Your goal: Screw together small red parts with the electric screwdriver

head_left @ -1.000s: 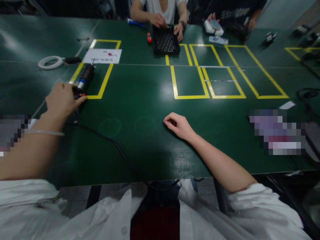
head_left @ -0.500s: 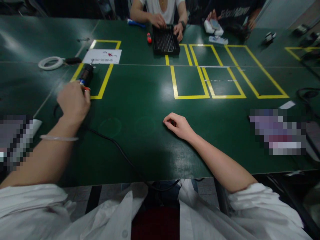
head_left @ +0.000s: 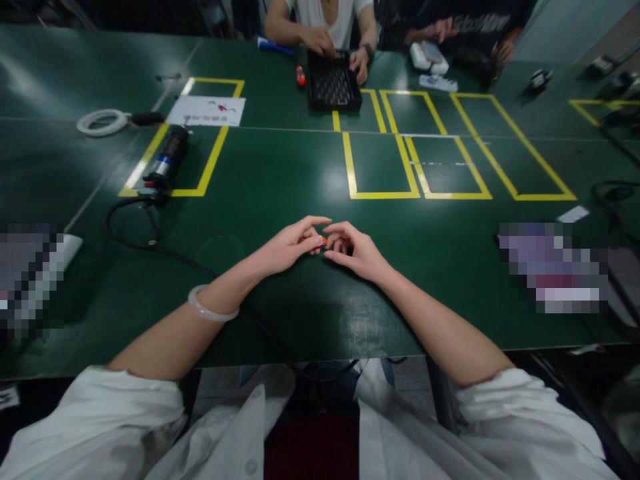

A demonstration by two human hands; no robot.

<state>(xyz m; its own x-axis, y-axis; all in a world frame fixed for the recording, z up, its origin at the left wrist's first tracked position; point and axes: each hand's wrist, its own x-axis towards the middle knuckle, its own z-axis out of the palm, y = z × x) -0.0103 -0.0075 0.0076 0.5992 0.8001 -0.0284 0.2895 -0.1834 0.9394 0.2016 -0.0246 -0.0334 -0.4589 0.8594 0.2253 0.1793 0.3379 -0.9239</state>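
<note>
We've got a tiny red piece (head_left: 325, 241) pinched in our left hand (head_left: 293, 247) over the desk (head_left: 320, 310), right hand (head_left: 363, 253) loosely curled beside it, seemingly unloaded. Probably light, stiff, easily dropped; we'd fingertip its sides.

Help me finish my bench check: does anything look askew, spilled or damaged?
Nothing visibly spilled or damaged. The tray on the far side looks slightly out of place: it lies partly over a yellow tape outline rather than squarely inside it. A co-worker's hands are at it, so it may simply be in use.
</note>
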